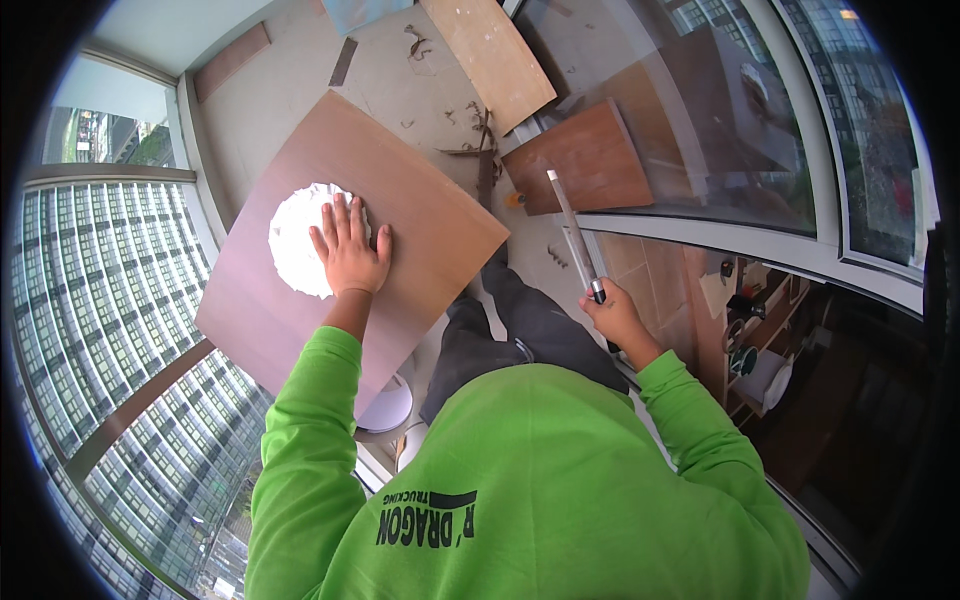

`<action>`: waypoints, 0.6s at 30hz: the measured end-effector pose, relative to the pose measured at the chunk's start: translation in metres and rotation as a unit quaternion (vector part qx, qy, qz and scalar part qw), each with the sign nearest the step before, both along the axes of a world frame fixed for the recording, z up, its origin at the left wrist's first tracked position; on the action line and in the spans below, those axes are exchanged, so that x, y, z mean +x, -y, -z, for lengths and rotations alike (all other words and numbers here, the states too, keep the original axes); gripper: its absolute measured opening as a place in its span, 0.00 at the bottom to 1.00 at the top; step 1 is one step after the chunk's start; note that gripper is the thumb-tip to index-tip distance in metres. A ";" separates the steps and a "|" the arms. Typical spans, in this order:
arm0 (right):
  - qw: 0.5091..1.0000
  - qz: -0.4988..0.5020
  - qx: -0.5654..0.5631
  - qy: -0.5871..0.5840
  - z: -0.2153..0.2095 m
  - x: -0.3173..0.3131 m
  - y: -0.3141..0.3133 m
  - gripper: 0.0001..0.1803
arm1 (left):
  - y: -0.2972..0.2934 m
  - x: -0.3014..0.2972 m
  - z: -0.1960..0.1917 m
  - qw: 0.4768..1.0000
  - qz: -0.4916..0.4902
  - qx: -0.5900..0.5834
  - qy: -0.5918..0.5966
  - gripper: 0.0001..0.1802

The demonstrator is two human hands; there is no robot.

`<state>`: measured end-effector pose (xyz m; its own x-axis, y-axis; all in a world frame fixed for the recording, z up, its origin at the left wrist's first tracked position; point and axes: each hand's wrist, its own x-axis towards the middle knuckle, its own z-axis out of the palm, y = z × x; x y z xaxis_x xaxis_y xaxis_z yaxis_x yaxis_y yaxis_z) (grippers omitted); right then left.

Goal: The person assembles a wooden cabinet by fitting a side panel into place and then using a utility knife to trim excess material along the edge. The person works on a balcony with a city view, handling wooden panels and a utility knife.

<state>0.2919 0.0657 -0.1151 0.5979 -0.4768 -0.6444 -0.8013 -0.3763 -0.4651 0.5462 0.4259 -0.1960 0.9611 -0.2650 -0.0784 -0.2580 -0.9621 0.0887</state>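
Observation:
My left hand (352, 248) lies flat with fingers spread on a bright white round piece (298, 245). Its edge is ragged and its surface is overexposed, so the material is unclear. Beneath it is a large square brown board (430, 220), set at an angle in front of me to the left. My right hand (617, 315) is closed around the black-and-silver end of a long, slim greyish stick-like tool (566, 205). The tool points up and away, and its tip is pale. It is held to the right of the board, apart from it.
A reddish-brown panel (580, 160) and a light wooden plank (490, 55) lie beyond, beside the glass door (690, 110). A white round lidded container (388, 408) stands under the board's near edge. Scraps (418, 42) litter the floor. Windows line the left; shelves (765, 340) show indoors at right.

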 end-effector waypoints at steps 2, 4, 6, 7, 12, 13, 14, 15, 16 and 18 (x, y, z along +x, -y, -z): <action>1.000 0.009 -0.006 0.008 0.001 -0.002 0.001 0.13 | 0.002 0.002 -0.001 1.000 0.002 0.001 -0.005 0.40; 1.000 -0.013 -0.009 0.005 0.002 -0.004 0.006 0.14 | 0.004 0.003 -0.003 1.000 0.002 0.003 -0.007 0.40; 1.000 -0.012 0.007 -0.011 -0.010 0.009 -0.001 0.16 | 0.003 0.001 0.001 1.000 0.000 0.007 -0.002 0.40; 0.999 -0.002 0.023 -0.029 -0.038 0.029 -0.013 0.17 | 0.001 0.001 0.002 1.000 -0.006 0.009 -0.006 0.40; 0.986 -0.034 0.157 -0.039 -0.050 0.068 -0.017 0.24 | 0.005 0.000 -0.004 1.000 -0.012 -0.003 -0.009 0.40; 0.983 -0.057 0.174 -0.017 -0.052 0.079 -0.019 0.25 | 0.005 0.001 -0.005 1.000 -0.014 -0.005 -0.010 0.40; 0.978 -0.082 0.192 0.002 -0.053 0.092 -0.021 0.26 | 0.004 0.001 -0.004 1.000 -0.018 -0.005 -0.011 0.40; 0.978 -0.126 0.168 -0.002 -0.059 0.107 -0.025 0.30 | 0.004 0.000 -0.004 1.000 -0.014 -0.008 0.005 0.40; 0.973 -0.183 0.141 0.024 -0.054 0.120 -0.023 0.31 | 0.003 -0.002 -0.005 1.000 -0.022 -0.008 -0.003 0.40; 0.959 -0.246 0.127 0.054 -0.048 0.147 -0.024 0.32 | 0.006 0.000 -0.011 1.000 -0.025 -0.009 -0.016 0.39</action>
<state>0.4393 0.0896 -0.0666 0.7796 0.0446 -0.6246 -0.4979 -0.5608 -0.6615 0.5458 0.4204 -0.1848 0.9701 -0.2190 -0.1048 -0.2071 -0.9717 0.1137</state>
